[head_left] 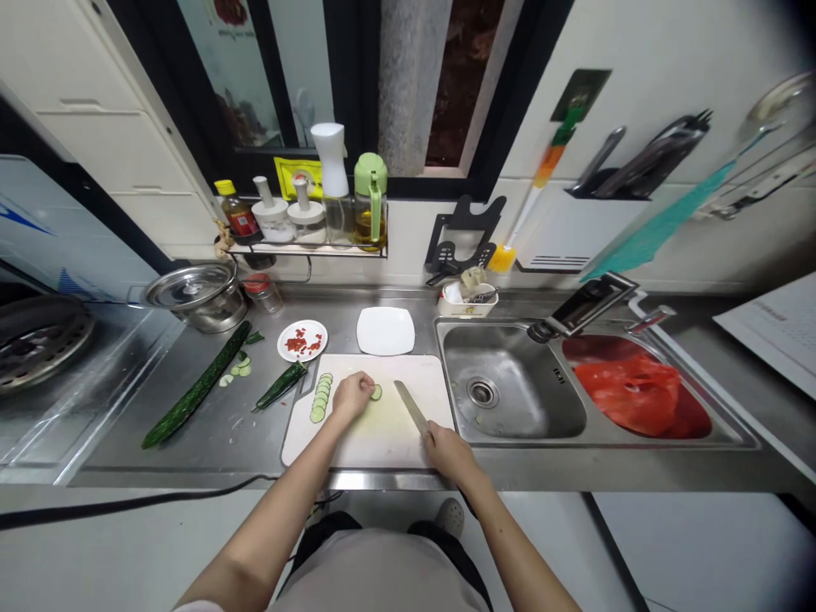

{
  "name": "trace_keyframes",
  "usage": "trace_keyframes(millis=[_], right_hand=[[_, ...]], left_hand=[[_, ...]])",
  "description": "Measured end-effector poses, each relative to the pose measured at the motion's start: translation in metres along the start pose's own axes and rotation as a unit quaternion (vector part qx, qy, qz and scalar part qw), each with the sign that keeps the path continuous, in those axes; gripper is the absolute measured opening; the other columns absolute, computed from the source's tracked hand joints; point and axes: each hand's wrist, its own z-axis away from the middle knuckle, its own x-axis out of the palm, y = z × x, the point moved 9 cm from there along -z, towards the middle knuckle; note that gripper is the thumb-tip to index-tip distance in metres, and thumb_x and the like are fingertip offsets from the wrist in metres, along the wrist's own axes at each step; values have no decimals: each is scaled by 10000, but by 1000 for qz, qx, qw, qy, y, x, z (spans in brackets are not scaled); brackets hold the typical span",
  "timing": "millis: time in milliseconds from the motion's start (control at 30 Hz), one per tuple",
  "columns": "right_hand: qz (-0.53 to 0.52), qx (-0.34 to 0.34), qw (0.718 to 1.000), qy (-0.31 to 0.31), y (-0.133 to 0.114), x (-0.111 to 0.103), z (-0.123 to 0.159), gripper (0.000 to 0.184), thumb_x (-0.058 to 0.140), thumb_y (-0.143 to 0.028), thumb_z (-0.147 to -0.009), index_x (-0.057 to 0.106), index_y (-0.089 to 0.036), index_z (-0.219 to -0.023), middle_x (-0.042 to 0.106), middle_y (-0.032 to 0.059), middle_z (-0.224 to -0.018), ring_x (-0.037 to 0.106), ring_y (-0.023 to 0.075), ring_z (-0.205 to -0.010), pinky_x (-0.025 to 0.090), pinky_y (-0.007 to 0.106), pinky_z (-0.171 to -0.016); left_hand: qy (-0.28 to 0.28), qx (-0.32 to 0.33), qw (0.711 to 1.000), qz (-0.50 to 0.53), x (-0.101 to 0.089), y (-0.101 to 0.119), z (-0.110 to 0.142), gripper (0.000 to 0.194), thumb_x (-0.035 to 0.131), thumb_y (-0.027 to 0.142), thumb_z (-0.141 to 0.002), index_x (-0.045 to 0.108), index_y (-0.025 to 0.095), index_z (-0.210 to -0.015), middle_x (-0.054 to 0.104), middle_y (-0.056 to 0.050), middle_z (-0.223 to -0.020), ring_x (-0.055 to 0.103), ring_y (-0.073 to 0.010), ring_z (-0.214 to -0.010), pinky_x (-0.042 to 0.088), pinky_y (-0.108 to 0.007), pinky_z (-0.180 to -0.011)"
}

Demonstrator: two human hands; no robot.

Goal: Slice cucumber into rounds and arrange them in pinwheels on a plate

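My right hand (pixel 450 452) is wrapped round the handle of a kitchen knife (pixel 411 408), its blade slanting up and left over the white cutting board (pixel 399 446). Over the middle of the board, my left hand (pixel 354 393) has its fingertips pinched together at a round cucumber slice (pixel 376 392). Left of that hand lies an overlapping row of cucumber slices (pixel 321 398). A cut piece of cucumber (pixel 280 385) rests beside the board's upper left corner. Farther left is a long whole cucumber (pixel 197 389), with a few small offcuts (pixel 242 369) near it.
Behind the board stand a white plate of chopped red pieces (pixel 301 341) and a bare white square plate (pixel 386 331). A lidded steel pot (pixel 213 310) is at the back left. To the right, the sink (pixel 523 408) holds a red plastic bag (pixel 631 395) in its second basin.
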Motion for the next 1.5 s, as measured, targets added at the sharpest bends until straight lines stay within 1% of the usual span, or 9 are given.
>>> trace_keyframes(millis=[100,233,367,500,700,833,967,1167,1500], right_hand=[[3,-2,1000,1,-1,0,1,312,311,-260,-937,568,-175,-1094,685,121,-1046,636,213,-961,381,279,-728],[3,-4,1000,3,-1,1,1,317,306,-269,-942,569,-179,-1094,685,120,-1050,638,223,-971,391,286,-732],[11,-7,1000,5,-1,2,1,320,306,-273,-947,565,-178,-1109,685,122,-1048,636,223,-976,399,291,-747],[30,-8,1000,1,-5,-1,4,331,298,-279,-957,560,-177,-1132,682,129,-1050,634,225,-978,403,298,-768],[60,-30,998,15,-19,-8,16,341,284,-302,-969,574,-182,-1102,690,126,-1015,635,231,-978,402,301,-770],[69,-61,996,3,-34,-3,25,331,293,-302,-965,575,-188,-1096,694,123,-999,643,236,-957,404,307,-752],[72,-67,995,-6,-43,1,27,321,301,-281,-958,580,-186,-1085,692,124,-1001,644,234,-953,406,312,-757],[71,-65,995,-13,-45,3,21,334,302,-261,-950,581,-171,-1110,685,140,-1016,639,240,-963,411,328,-774],[76,-68,995,-16,-45,0,20,333,302,-262,-950,587,-171,-1098,687,140,-1025,641,242,-976,414,327,-783]], left_hand=[[-1,-8,1000,-24,10,-3,4,107,613,199,-770,671,209,-860,716,-10,-840,628,-135,-754,412,-216,-666],[24,-6,997,-74,4,-4,3,102,585,207,-787,671,225,-839,710,-15,-860,621,-156,-783,398,-232,-657],[27,2,995,-98,1,-7,0,104,569,202,-784,665,223,-817,702,-19,-878,613,-162,-795,390,-240,-650],[17,-1,997,-80,5,-17,-5,108,599,191,-762,654,213,-852,694,-17,-854,610,-157,-788,397,-239,-670],[33,-2,998,-59,5,-28,-10,186,597,145,-741,655,198,-910,685,-18,-824,605,-157,-774,409,-242,-691],[39,6,998,-45,5,-30,-11,182,585,130,-743,656,192,-899,680,-14,-809,600,-150,-762,411,-237,-697],[33,22,999,-34,7,-30,-9,201,585,115,-731,658,187,-904,674,-14,-817,595,-143,-758,411,-232,-696],[28,52,998,-38,9,-28,-6,226,611,122,-720,663,179,-932,658,-21,-840,591,-148,-780,417,-236,-702],[28,54,997,-52,11,-28,-8,230,618,126,-721,662,182,-940,645,-26,-846,586,-155,-803,426,-243,-726]])
